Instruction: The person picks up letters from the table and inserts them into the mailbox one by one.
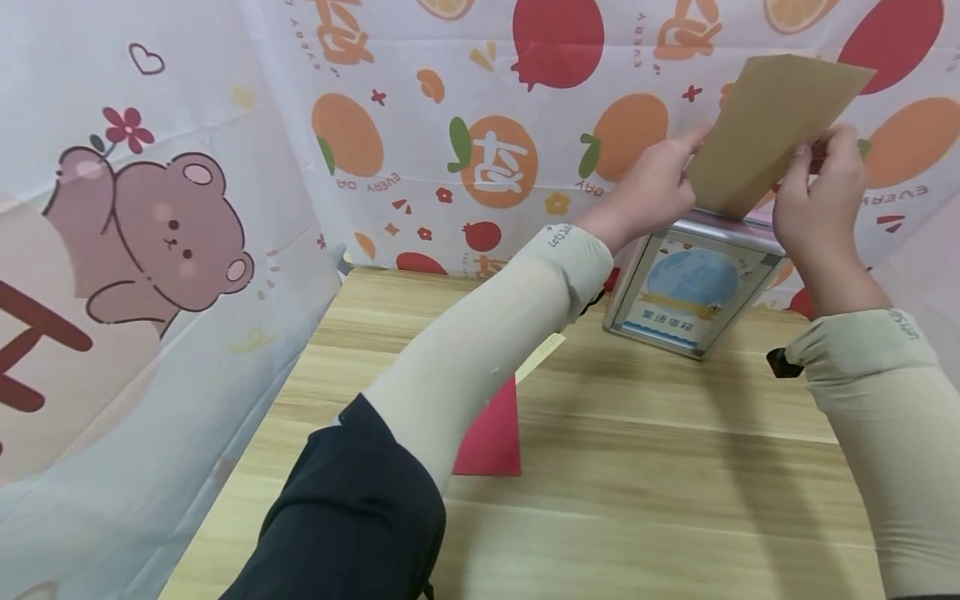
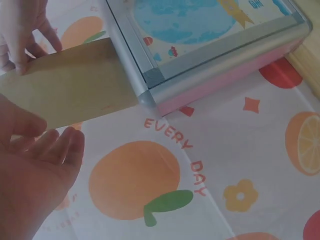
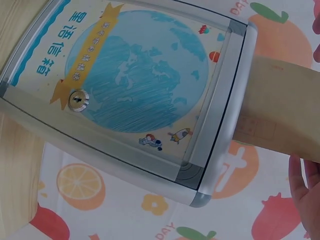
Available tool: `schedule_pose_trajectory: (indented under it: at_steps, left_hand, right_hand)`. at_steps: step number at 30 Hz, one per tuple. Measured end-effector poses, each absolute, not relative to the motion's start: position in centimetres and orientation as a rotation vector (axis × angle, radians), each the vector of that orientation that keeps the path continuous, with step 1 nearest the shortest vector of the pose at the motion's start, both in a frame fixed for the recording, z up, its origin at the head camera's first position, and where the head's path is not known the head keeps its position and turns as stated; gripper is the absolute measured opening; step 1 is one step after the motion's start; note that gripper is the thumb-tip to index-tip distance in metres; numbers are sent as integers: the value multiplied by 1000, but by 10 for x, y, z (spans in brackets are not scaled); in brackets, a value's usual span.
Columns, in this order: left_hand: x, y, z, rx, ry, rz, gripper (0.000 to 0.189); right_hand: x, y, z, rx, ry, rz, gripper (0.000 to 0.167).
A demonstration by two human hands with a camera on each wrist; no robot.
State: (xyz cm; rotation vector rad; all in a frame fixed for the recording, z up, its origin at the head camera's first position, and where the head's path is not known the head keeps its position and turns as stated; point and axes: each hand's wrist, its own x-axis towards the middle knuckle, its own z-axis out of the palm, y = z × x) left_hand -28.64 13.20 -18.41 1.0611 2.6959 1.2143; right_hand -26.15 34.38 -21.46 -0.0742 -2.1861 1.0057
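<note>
A brown paper envelope (image 1: 783,125) stands tilted above the metal-framed letter box (image 1: 682,287), its lower end at the box's top. My left hand (image 1: 652,187) pinches the envelope's left edge, thumb on the near face. On the opposite edge, my right hand (image 1: 825,192) grips it between thumb and fingers. In the right wrist view, the box front (image 3: 145,70) shows a blue globe picture and a round keyhole lock (image 3: 78,100). The envelope (image 2: 75,85) meets the box's top edge in the left wrist view; whether its end sits inside a slot is hidden.
A red envelope or card (image 1: 491,437) lies on the wooden table (image 1: 637,500), partly under my left forearm. A pale yellow strip (image 1: 542,357) lies beside it. Fruit-printed cloth (image 1: 420,217) hangs right behind the box, and a bear-printed cloth (image 1: 172,242) hangs at the left.
</note>
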Motion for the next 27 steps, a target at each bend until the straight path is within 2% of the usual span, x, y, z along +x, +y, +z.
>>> schedule_pose_trajectory:
  at_steps: [6,10,19,23,27]
  left_hand:
    - [-291,133,-186,1093,2693,1204,75]
    - [-292,137,-187,1107,2647,1239,76]
    - [-295,134,-192,1186,2694,1116,79]
    - [-295,128,-196,1129,2703,1096,77]
    - [-296,119,-201,1053,2697,1149,73]
  right_hand:
    - [-265,349,-215,-85,-2163,997,20]
    - [-263,353,-214,-107,-2186,1043,20]
    - [-261,357,-213,-161,-2228,996,30]
    - [-257,360,-212,-242,-2299,1019,40]
    - [-252,363,-215,-299,-2334,1045,43]
